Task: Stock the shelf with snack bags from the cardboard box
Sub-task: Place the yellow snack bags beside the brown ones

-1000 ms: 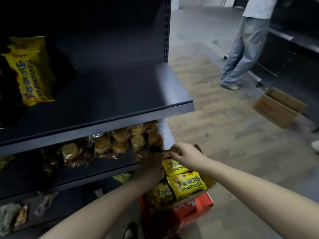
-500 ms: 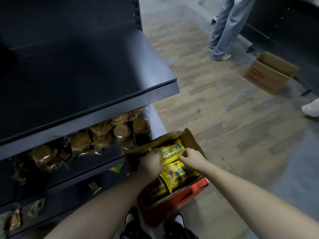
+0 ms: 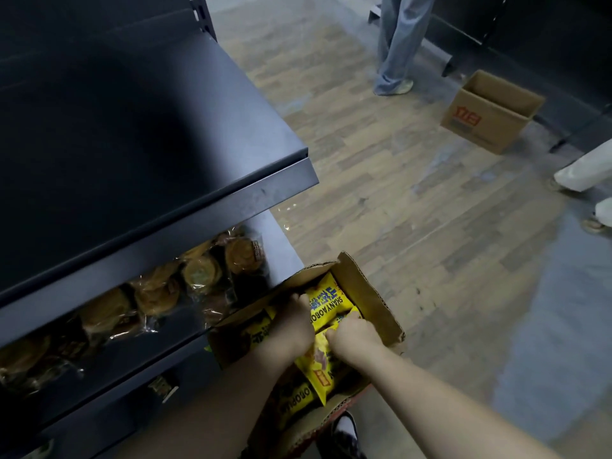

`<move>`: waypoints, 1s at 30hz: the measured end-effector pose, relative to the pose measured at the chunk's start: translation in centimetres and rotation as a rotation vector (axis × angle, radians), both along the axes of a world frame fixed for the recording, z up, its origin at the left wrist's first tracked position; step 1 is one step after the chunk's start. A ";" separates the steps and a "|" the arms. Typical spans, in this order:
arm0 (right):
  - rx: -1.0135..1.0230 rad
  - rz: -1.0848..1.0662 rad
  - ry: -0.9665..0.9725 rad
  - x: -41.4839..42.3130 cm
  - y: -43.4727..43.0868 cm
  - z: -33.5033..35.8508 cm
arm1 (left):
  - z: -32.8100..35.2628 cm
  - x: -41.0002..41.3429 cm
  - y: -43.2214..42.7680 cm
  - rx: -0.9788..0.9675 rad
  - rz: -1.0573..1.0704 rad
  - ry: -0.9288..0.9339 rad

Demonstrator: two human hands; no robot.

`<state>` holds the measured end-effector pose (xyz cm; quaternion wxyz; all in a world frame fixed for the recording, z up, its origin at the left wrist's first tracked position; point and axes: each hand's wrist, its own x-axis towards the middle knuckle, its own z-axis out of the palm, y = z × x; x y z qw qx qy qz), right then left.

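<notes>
While the dark shelf (image 3: 159, 167) stands bare on top, I see the cardboard box (image 3: 371, 293) just right of its lower tier. Inside the box my left hand (image 3: 294, 321) and right hand (image 3: 352, 336) curl closed on yellow snack bags (image 3: 326, 308).
</notes>
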<state>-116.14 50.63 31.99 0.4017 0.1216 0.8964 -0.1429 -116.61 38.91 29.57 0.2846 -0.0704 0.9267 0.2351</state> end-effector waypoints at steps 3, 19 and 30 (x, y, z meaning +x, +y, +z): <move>0.042 -0.172 -0.031 -0.2 -1.0 -0.8 | -1.2 0.0 0.4 -0.019 -0.025 -0.074; -0.043 -0.445 0.018 -0.2 -1.7 -3.4 | -3.5 -1.0 0.8 -0.375 -0.090 -0.016; -0.434 -0.323 0.156 -0.2 1.2 -1.2 | 1.6 -0.8 -3.2 0.197 0.168 -0.159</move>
